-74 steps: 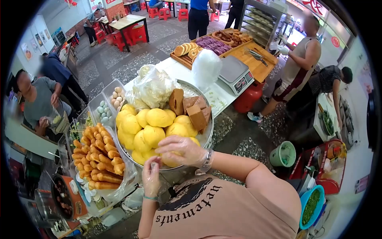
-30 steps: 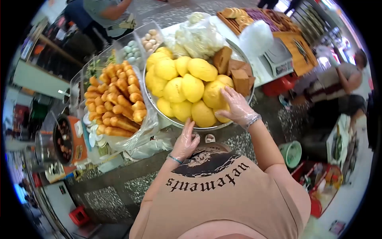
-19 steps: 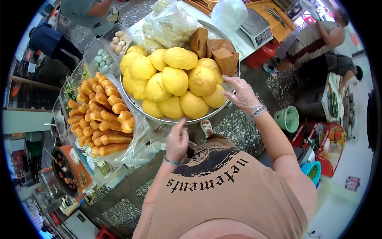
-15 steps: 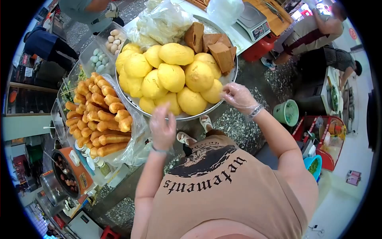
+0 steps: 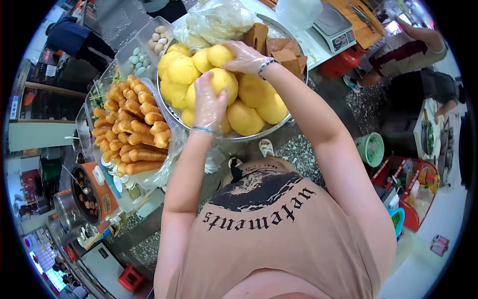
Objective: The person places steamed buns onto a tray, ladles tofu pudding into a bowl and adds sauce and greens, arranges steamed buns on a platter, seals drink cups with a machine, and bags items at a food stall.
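A round metal tray holds a pile of yellow buns and some brown cake blocks. Both my hands wear clear plastic gloves. My left hand is closed around the left side of a yellow bun in the middle of the pile. My right hand reaches across and cups another yellow bun at the far side of the tray, fingers curled over it.
Fried dough sticks are heaped in a plastic-lined tub left of the tray. Boxes of eggs, bagged food and a scale stand behind. A pot sits lower left, a green bucket on the floor. A person works at right.
Both hands have moved from the tray's near rim up onto the pile. The right hand crossed over to a far bun, and the left hand closed on a middle bun.
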{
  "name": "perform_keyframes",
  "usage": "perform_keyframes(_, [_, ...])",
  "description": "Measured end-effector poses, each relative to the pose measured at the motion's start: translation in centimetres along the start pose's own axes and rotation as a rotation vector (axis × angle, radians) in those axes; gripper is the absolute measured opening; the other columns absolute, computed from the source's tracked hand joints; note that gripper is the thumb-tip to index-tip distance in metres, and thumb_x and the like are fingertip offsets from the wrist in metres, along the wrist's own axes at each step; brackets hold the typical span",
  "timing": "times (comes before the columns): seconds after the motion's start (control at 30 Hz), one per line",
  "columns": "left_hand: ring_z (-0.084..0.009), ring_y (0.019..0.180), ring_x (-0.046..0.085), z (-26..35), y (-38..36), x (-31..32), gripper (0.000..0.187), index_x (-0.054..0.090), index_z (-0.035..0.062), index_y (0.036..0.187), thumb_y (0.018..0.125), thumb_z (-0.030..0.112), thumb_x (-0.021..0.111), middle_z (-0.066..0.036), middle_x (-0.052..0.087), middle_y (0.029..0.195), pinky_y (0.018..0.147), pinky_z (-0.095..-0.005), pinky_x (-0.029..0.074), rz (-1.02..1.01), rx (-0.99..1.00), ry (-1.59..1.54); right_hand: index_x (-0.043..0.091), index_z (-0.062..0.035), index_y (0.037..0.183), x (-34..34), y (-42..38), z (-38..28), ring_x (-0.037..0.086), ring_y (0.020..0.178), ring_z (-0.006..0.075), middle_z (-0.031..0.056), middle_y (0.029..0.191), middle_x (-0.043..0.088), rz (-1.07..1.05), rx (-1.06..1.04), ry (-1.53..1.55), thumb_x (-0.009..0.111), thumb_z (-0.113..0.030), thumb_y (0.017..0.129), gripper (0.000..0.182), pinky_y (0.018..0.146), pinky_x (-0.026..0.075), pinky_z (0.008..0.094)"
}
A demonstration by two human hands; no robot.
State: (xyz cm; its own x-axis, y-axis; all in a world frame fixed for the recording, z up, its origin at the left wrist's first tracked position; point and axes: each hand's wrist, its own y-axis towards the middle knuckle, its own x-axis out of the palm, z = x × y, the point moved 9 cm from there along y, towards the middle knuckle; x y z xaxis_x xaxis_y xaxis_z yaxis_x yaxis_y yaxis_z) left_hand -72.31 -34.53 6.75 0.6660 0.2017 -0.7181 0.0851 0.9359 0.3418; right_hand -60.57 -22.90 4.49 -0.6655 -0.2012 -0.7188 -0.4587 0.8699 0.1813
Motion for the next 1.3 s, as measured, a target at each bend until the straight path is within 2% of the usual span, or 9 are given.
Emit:
perform_keyframes(0.13, [-0.0255, 0.103, 0.054, -5.1, 1.6, -5.0, 0.050, 0.042, 0.0008, 0.126, 0.084, 0.017, 0.064, -0.017, 0.050, 0.121, 0.090, -0.0361, 0.046, 0.153, -0.566, -0.831, 0.036, -0.0053, 0.139, 0.6, 0.3, 1.0, 0.039, 0.129, 0.0359, 0.0243, 0.138, 0.038, -0.145, 0.138, 0.066, 0.073, -0.043, 0.065, 0.090, 0.108, 0.033, 0.0359])
perform_keyframes(0.3, [-0.0296, 0.111, 0.055, -11.4, 10.5, -7.6, 0.051, 0.041, 0.0027, 0.132, 0.088, 0.024, 0.056, -0.020, 0.054, 0.120, 0.093, -0.0394, 0.047, 0.314, -0.461, -0.411, 0.033, -0.0064, 0.139, 1.5, 0.9, 0.5, 0.042, 0.125, 0.0374, 0.0256, 0.136, 0.037, -0.127, 0.007, -0.034, 0.077, -0.046, 0.065, 0.094, 0.105, 0.037, 0.0381])
perform_keyframes(0.47, [-0.0410, 0.126, 0.042, -13.5, 15.1, -1.2, 0.069, 0.042, 0.0014, 0.135, 0.089, 0.054, 0.042, -0.028, 0.042, 0.137, 0.107, -0.0442, 0.032, -0.337, -0.418, 0.537, 0.034, -0.0037, 0.136, 0.4, -0.7, -2.0, 0.053, 0.111, 0.0426, 0.0280, 0.127, 0.044, -0.193, 0.199, -0.215, 0.076, -0.054, 0.063, 0.099, 0.096, 0.044, 0.0430])
perform_keyframes(0.7, [-0.0379, 0.128, 0.042, -15.6, 15.6, 1.5, 0.064, 0.045, 0.0041, 0.132, 0.089, 0.051, 0.046, -0.023, 0.046, 0.136, 0.106, -0.0461, 0.033, -0.457, -0.354, 0.520, 0.010, 0.0011, 0.147, 2.4, -4.2, -4.4, 0.052, 0.117, 0.0328, 0.0232, 0.133, 0.046, -0.376, 0.397, -0.312, 0.066, -0.061, 0.071, 0.113, 0.101, 0.035, 0.0471])
perform_keyframes(0.8, [-0.0370, 0.132, 0.033, -7.2, 14.3, -2.2, 0.064, 0.037, 0.0052, 0.140, 0.090, 0.044, 0.050, -0.019, 0.037, 0.144, 0.105, -0.0482, 0.031, -0.140, -0.143, 0.505, 0.011, 0.0021, 0.146, 0.2, -5.9, -5.1, 0.043, 0.126, 0.0340, 0.0235, 0.138, 0.041, -0.247, 0.218, -0.410, 0.065, -0.061, 0.072, 0.111, 0.104, 0.032, 0.0480])
perform_keyframes(0.87, [-0.0389, 0.127, 0.038, -0.9, 10.9, -5.1, 0.054, 0.038, -0.0032, 0.136, 0.092, 0.024, 0.054, -0.023, 0.043, 0.136, 0.106, -0.0451, 0.031, 0.097, 0.167, 0.271, 0.015, 0.0009, 0.146, -1.7, -8.8, -6.0, 0.040, 0.128, 0.0362, 0.0239, 0.139, 0.039, -0.034, -0.038, -0.228, 0.064, -0.051, 0.079, 0.098, 0.105, 0.032, 0.0467])
perform_keyframes(1.03, [-0.0378, 0.119, 0.046, 2.9, -6.5, -5.7, 0.041, 0.044, -0.0050, 0.128, 0.090, 0.009, 0.052, -0.023, 0.050, 0.127, 0.104, -0.0444, 0.033, 0.115, 0.041, 0.048, 0.048, -0.0046, 0.127, -6.5, -18.8, -6.1, 0.055, 0.112, 0.0299, 0.0162, 0.123, 0.055, -0.015, -0.206, 0.179, 0.061, -0.024, 0.089, 0.044, 0.093, 0.045, 0.0382])
perform_keyframes(1.23, [-0.0259, 0.105, 0.058, -4.1, -22.9, 2.6, 0.030, 0.053, -0.0027, 0.120, 0.092, 0.008, 0.050, -0.016, 0.060, 0.110, 0.093, -0.0348, 0.044, 0.068, -0.641, -0.359, 0.063, -0.0046, 0.100, -2.0, -21.4, -2.1, 0.065, 0.083, 0.0230, 0.0100, 0.090, 0.067, -0.272, 0.034, 0.511, 0.058, -0.020, 0.092, 0.018, 0.075, 0.051, 0.0322])
perform_keyframes(1.3, [-0.0195, 0.098, 0.061, -1.8, -21.8, 1.4, 0.023, 0.060, -0.0005, 0.112, 0.093, 0.009, 0.051, -0.011, 0.065, 0.104, 0.089, -0.0316, 0.046, 0.156, -0.549, -0.270, 0.064, -0.0042, 0.096, 1.0, -19.8, -3.9, 0.062, 0.074, 0.0165, 0.0077, 0.083, 0.066, -0.380, 0.002, 0.620, 0.057, -0.018, 0.092, 0.016, 0.071, 0.050, 0.0290])
